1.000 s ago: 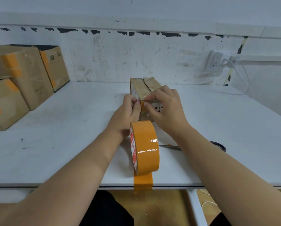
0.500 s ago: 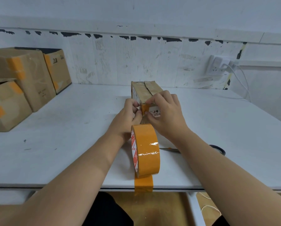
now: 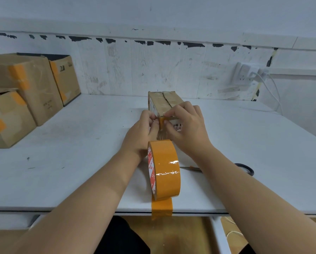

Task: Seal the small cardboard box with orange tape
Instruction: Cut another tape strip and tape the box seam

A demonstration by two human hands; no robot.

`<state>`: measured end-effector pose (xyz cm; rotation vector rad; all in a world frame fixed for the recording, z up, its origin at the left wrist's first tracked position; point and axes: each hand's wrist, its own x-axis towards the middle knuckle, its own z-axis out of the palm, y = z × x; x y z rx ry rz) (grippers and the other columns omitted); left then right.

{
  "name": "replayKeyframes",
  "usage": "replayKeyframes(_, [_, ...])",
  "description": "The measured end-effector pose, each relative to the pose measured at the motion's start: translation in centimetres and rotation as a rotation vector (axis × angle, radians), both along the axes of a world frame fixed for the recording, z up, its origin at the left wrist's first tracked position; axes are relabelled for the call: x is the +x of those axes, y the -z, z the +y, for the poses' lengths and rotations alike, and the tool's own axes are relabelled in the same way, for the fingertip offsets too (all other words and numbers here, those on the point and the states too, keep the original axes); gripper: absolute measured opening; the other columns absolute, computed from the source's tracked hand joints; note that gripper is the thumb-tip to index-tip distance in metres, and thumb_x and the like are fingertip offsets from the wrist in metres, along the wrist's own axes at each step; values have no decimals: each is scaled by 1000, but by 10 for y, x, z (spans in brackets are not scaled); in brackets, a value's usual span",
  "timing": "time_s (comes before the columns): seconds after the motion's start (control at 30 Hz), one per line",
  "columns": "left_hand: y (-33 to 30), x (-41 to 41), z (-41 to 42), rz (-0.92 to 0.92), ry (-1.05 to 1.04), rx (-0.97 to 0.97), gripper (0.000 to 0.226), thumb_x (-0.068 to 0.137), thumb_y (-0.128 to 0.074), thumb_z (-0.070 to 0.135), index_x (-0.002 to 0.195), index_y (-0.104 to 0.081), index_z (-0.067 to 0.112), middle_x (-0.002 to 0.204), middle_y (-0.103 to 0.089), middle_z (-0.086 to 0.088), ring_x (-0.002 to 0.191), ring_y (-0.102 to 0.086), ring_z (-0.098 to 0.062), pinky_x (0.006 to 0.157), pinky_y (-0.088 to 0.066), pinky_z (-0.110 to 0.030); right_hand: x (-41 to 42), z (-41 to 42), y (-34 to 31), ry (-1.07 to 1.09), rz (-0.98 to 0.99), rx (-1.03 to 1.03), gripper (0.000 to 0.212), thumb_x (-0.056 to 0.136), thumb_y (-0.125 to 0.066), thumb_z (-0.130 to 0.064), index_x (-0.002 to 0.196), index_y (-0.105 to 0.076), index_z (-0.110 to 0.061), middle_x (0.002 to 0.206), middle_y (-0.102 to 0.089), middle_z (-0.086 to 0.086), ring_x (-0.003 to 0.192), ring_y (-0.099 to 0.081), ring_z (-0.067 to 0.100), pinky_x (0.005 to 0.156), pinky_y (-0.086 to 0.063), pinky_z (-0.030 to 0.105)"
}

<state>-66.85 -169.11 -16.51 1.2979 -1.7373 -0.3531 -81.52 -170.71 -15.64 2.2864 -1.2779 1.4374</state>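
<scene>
Pinching orange tape (image 3: 161,119) onto the small box (image 3: 164,103), both hands (image 3: 187,128)

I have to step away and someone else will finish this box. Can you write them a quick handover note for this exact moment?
Left hand and right hand: both pinch a small piece of orange tape at the near top edge of the small cardboard box.
The box sits mid-table; its top flaps meet, but no orange tape runs along the seam.
The tape roll stands on edge near the front of the table, its free end stuck over the table edge.
The scissors lie right of the roll, partly behind the right forearm.
Done: flaps closed, first piece started.
Left: press it down and tape the seam.
</scene>
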Motion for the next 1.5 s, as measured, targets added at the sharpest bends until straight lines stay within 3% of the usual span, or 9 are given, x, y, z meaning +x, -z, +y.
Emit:
replayKeyframes(0.33, [-1, 1, 0, 69, 38, 47, 24, 102, -38, 32, 111, -45, 11, 96, -64, -9, 88, -63, -23, 76, -54, -43, 2, 0, -1, -16, -56, 3, 10, 82, -67, -30, 88, -67, -23, 89, -47, -17, 87, -43, 12, 74, -34, 18])
replayKeyframes(0.57, [-1, 1, -1, 50, 60, 62, 20, 101, -40, 29, 109, -43, 12, 92, -61, -9, 79, -60, -23, 67, -49, -37, 3, 1, -1, 6, -9, -4, 17, 77, -72, -27, 92, -65, -21, 93, -44, -17, 87, -42, 13, 76, -33, 22])
replayKeyframes(0.77, [2, 2, -2, 11, 64, 54, 19, 100, -42, 25, 113, -41, 12, 95, -59, -10, 74, -58, -20, 66, -48, -39, 1, 1, 3, 40, 77, -6, 30, 72, -74, -26, 98, -61, -20, 101, -53, -4, 94, -43, 17, 80, -32, 24])
replayKeyframes(1.07, [5, 2, -4, -50, 67, 64, 23, 100, -41, 24, 120, -37, 13, 91, -54, 2, 67, -53, -8, 57, -38, -21, 5, 0, 6, 117, 110, -46, 29, 74, -73, -27, 98, -59, -19, 101, -54, -1, 92, -41, 17, 80, -28, 22])
replayKeyframes(1.17, [4, 2, -4, -15, 65, 75, 23, 100, -42, 25, 120, -38, 15, 92, -53, 5, 70, -53, -8, 59, -40, -23, 3, 1, 4, 96, 110, -30, 28, 75, -72, -27, 99, -61, -18, 102, -55, -1, 92, -43, 17, 82, -31, 22])
replayKeyframes(1.3, [5, 3, -4, 73, 21, 52, 16, 98, -47, 26, 112, -41, 23, 89, -53, 7, 72, -56, -13, 65, -46, -31, -6, 4, 3, 0, 132, -33, 25, 79, -65, -17, 103, -61, -17, 103, -57, -2, 96, -49, 18, 90, -34, 20])
replayKeyframes(1.4, [6, 4, -5, 107, -6, 32, 28, 95, -53, 35, 116, -38, 26, 91, -52, 9, 72, -58, -15, 63, -47, -30, -11, 8, 0, -58, 117, -17, 32, 81, -55, -5, 112, -61, -13, 108, -60, 0, 103, -53, 20, 103, -19, 9])
replayKeyframes(1.5, [5, 5, -6, 95, -22, 26, 49, 89, -59, 45, 129, -38, 28, 103, -52, 4, 71, -58, -19, 64, -50, -33, -11, 13, -5, -134, 97, -1, 50, 78, -47, 7, 125, -54, -10, 122, -58, 3, 116, -51, 21, 113, -24, 24])
